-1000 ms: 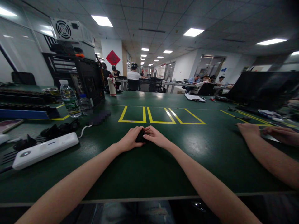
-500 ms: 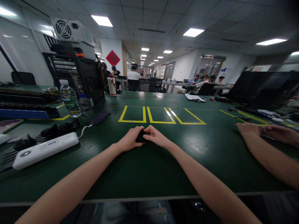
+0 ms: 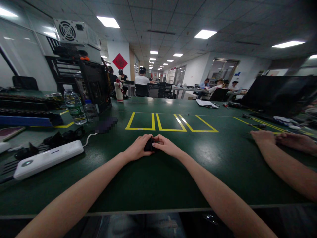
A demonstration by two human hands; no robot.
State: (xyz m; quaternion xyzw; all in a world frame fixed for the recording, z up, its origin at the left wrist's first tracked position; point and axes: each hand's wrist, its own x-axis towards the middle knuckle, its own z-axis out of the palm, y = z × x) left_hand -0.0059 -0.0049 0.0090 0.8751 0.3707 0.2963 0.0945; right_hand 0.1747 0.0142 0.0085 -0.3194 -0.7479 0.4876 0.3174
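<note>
A small black object is held upright between the thumb and fingers of the left hand, low over the near middle of the surface. Its right side is met by the bent fingertips and thumb of the right hand; whether it is also gripped there cannot be told. Its markings, if any, are hidden by the fingers.

Just beyond, three open-topped outlines are marked in yellow tape, and a tiny pale label, too small to be read, is borne by the left one. To the left, a white device is marked with a round emblem whose detail cannot be made out. Behind it, a clear bottle is wrapped in a green label with white, illegible print, near a blue-capped bottle.

To the right, a co-worker's hand is rested near a screwdriver. Farther back, a red diamond sign is mounted on a white pillar; its dark character is blurred.
</note>
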